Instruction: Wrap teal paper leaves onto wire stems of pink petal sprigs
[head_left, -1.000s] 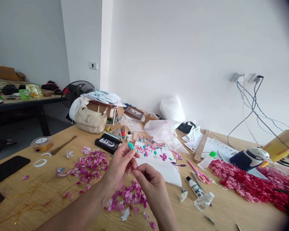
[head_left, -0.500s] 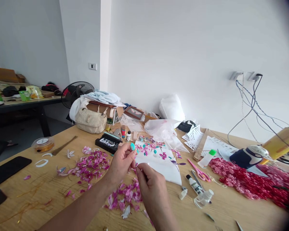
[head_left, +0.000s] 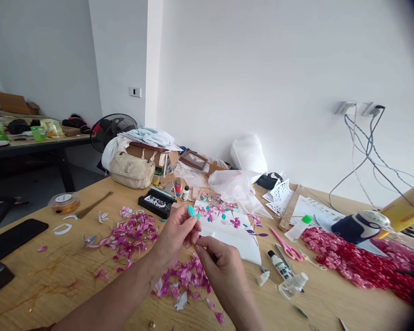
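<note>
My left hand (head_left: 181, 232) is closed in a pinch on a small turquoise leaf (head_left: 191, 211), which sticks up above the thumb and forefinger. Close beside it, my right hand (head_left: 222, 264) also pinches, its fingertips nearly meeting the left ones. A tiny magenta bit shows between the hands, but what the right fingers grip is too small to make out. Behind them lies a white sheet (head_left: 224, 239) with pink flowers (head_left: 235, 222) and turquoise and purple leaves on stems. Loose pink-purple petals are heaped to the left (head_left: 131, 236) and just below the hands (head_left: 184, 276).
Pink scissors (head_left: 286, 246), a green-capped bottle (head_left: 298, 228), small glue-like bottles (head_left: 279, 264) and red-pink flower strands (head_left: 352, 259) lie right. A black tray (head_left: 157, 202), beige bag (head_left: 133, 170), wire spool tub (head_left: 64, 203) and black phone (head_left: 17, 239) are left.
The view has shifted slightly, so the scene sits a little further right. Both hands keep their pinch close together, with the turquoise leaf still in the left.
</note>
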